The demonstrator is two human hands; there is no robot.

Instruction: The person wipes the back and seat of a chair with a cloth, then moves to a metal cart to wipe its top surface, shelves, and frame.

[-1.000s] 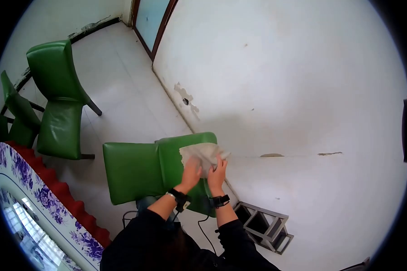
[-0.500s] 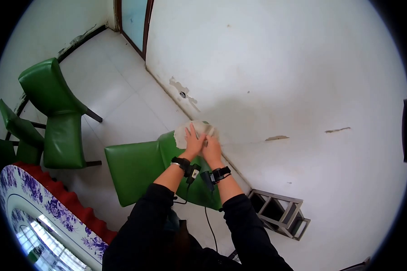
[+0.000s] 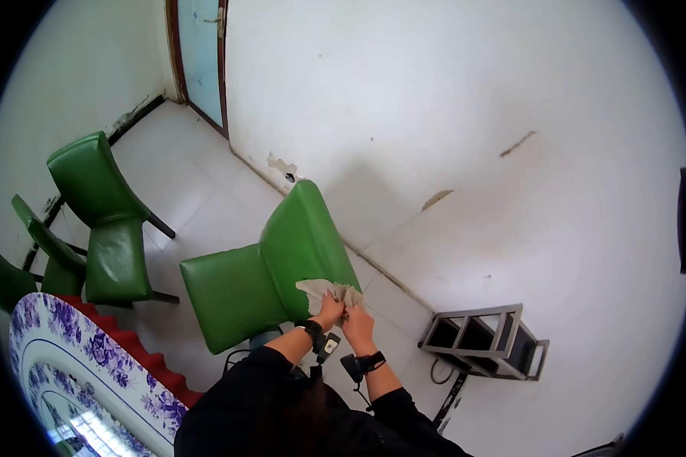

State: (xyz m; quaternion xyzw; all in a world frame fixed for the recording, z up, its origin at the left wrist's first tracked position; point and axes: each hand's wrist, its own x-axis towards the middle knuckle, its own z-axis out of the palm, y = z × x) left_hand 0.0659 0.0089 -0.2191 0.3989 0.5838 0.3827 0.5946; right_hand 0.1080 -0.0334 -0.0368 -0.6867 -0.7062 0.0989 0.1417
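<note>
Both hands hold a beige cloth [image 3: 318,290] at the near end of a green chair's backrest [image 3: 301,228]. My left hand [image 3: 328,311] is closed on the cloth, whose left part fans out over the green cover. Right beside it, my right hand [image 3: 356,323] grips the bunched right part. The hands are close together, fingertips nearly meeting. Each wrist carries a black strap with a small device and a cable. The chair's seat [image 3: 232,297] extends to the left of the backrest.
More green chairs [image 3: 114,251] stand at the left. A round table with a purple floral cloth [image 3: 91,343] and red skirt is at lower left. A metal rack [image 3: 484,339] stands against the white wall [image 3: 450,99] at right. A door [image 3: 203,65] is at the top.
My hands have come down along the backrest toward me, from its far end to its near end. The cloth, earlier spread under the fingers, is now bunched between both hands. The view has shifted.
</note>
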